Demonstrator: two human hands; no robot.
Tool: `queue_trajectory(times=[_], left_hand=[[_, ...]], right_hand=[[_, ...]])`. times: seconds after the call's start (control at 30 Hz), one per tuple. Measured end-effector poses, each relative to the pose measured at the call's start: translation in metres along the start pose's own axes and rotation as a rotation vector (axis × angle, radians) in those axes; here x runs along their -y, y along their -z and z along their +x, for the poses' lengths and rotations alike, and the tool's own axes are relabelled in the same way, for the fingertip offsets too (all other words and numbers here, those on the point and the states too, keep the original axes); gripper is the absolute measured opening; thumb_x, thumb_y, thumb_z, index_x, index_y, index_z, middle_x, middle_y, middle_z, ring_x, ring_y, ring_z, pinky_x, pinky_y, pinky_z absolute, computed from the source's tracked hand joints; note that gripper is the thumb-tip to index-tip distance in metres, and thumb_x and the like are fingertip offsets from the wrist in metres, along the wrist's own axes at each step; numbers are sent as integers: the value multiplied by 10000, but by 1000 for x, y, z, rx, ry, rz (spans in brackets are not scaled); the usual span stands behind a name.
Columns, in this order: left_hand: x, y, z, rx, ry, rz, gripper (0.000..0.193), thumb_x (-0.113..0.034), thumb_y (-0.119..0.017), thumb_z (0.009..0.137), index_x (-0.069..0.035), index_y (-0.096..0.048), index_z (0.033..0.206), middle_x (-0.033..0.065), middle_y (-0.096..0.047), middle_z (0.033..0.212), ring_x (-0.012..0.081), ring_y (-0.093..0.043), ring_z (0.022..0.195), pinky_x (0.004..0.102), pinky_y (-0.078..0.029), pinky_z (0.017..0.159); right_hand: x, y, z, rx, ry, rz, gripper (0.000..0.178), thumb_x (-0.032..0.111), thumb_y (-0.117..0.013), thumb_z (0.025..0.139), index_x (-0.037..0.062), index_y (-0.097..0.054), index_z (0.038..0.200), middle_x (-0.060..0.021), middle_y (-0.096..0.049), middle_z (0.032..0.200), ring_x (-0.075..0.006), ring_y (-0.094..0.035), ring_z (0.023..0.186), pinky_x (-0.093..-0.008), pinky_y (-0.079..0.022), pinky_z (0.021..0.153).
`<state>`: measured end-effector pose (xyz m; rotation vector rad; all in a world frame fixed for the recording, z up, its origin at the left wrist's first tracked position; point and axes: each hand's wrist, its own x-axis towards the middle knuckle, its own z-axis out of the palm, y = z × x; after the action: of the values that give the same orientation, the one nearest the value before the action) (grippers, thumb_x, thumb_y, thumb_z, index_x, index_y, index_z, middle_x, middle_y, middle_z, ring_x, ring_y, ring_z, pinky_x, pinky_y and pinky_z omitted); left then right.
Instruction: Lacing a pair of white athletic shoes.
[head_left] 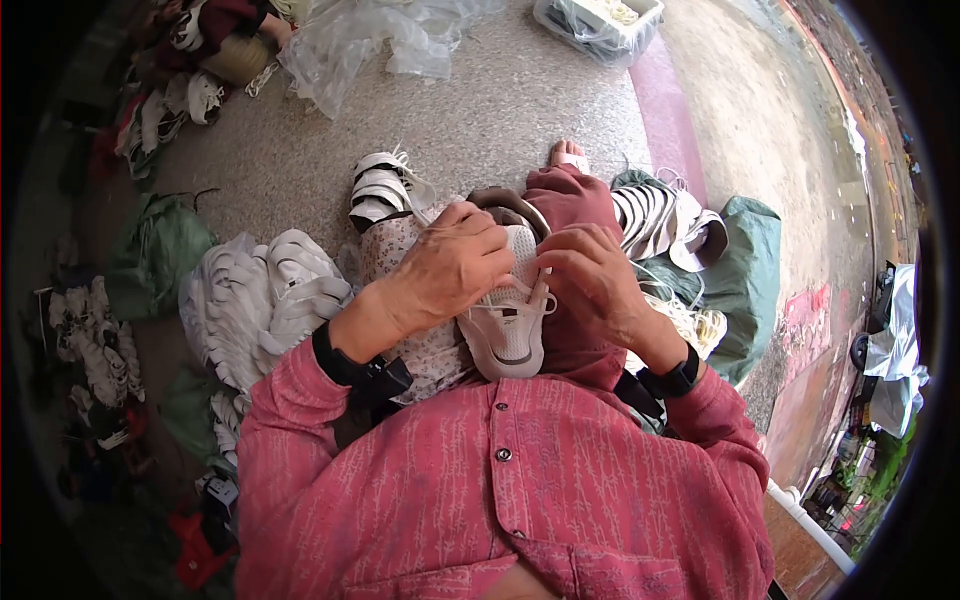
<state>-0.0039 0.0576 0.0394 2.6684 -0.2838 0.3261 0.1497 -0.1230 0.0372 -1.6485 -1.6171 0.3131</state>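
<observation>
A white sneaker [505, 335] rests in my lap, toe toward my body, its brown-lined opening facing away. A pale shoelace [490, 303] crosses its lower eyelets. My left hand [455, 258] is closed over the left side of the tongue, thumb and fingers pinched on the lace. On the other side, my right hand [595, 270] bends its fingers in a pinch at the right eyelet edge, where a bit of lace shows by the fingertips. The fingers partly hide the upper eyelets.
Stacked white shoe uppers [265, 295] lie at my left, with striped uppers [650, 215] and pale laces [690, 325] on a green sack [750, 270] at my right. Another white shoe stack [380, 190] stands ahead. Farther off are plastic sheeting [400, 35], a lined tub [610, 35] and another person [235, 45].
</observation>
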Motion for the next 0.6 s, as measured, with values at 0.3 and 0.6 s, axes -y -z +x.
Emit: queue_trajectory(times=[0.3, 0.6], left_hand=[[28, 18, 34, -320, -5, 282, 119, -187, -650, 791, -106, -575, 833, 23, -560, 876, 192, -555, 912, 375, -375, 891], [-40, 22, -99, 151, 1204, -1691, 433, -346, -546, 968, -70, -504, 1299, 14, -543, 763, 108, -500, 549, 246, -434, 529]], right_hand=[[-19, -20, 30, 211, 85, -119, 161, 209, -661, 811, 91, -554, 831, -53, -533, 831, -253, -477, 839, -370, -368, 776], [-30, -32, 34, 91, 100, -32, 134, 100, -633, 794, 83, -549, 896, -73, -544, 827, -269, -507, 795, -363, -386, 760]])
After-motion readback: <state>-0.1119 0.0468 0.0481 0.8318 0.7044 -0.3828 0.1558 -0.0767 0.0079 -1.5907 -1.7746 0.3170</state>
